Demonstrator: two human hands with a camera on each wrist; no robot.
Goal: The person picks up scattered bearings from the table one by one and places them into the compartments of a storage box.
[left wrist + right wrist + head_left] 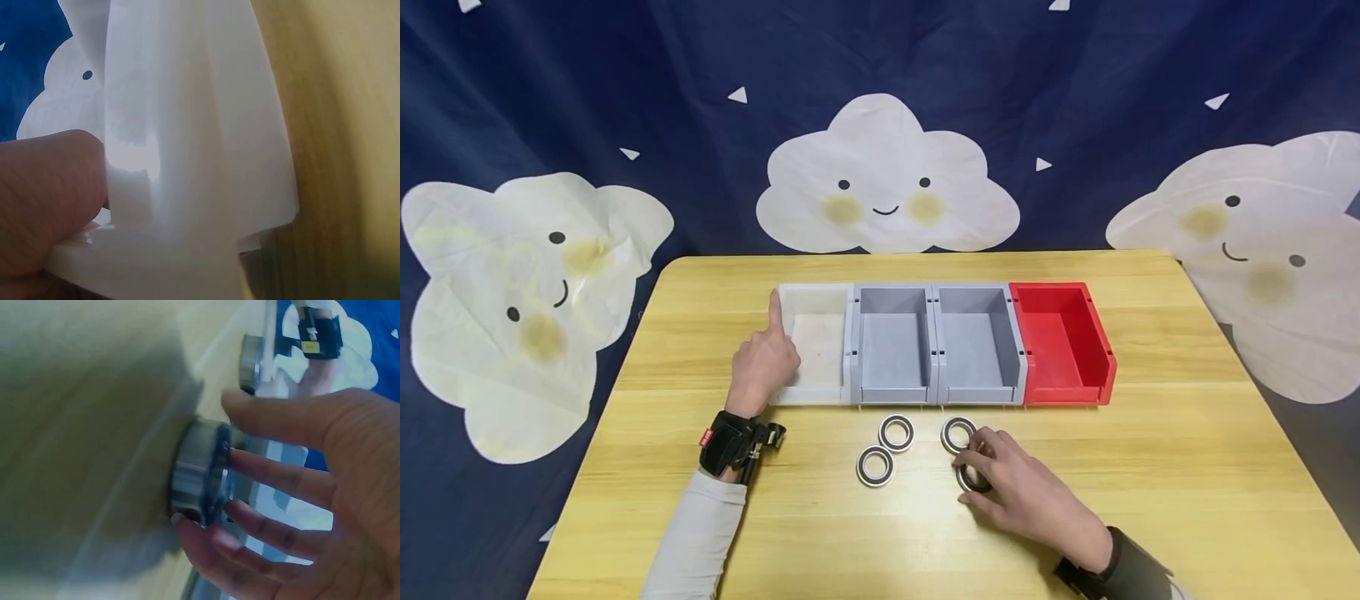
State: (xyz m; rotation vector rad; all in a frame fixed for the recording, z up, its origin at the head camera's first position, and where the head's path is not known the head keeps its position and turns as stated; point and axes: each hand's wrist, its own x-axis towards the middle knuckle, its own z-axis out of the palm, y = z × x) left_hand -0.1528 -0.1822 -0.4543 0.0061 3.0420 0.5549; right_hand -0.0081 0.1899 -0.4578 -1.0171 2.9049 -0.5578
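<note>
At the left end of the bin row, my left hand (764, 360) holds the near left part of the white bin (818, 396), its index finger straight along the side rim. The left wrist view shows a digit (53, 194) against the bin's pale wall (181, 112). My right hand (1026, 492) is over a ring-shaped ball bearing (962, 482) on the table, partly hiding it. In the right wrist view its fingers spread around that bearing (197, 472); one lower fingertip touches the edge, while the thumb stands apart. Another bearing (952, 425) lies just beyond.
Two more bearings, one (898, 419) and another (876, 482), lie side by side left of the right hand. Two grey bins, one (893, 395) and another (976, 395), and a red bin (1069, 396) continue the row. A cloud-patterned curtain (700, 125) hangs behind the wooden table (820, 533).
</note>
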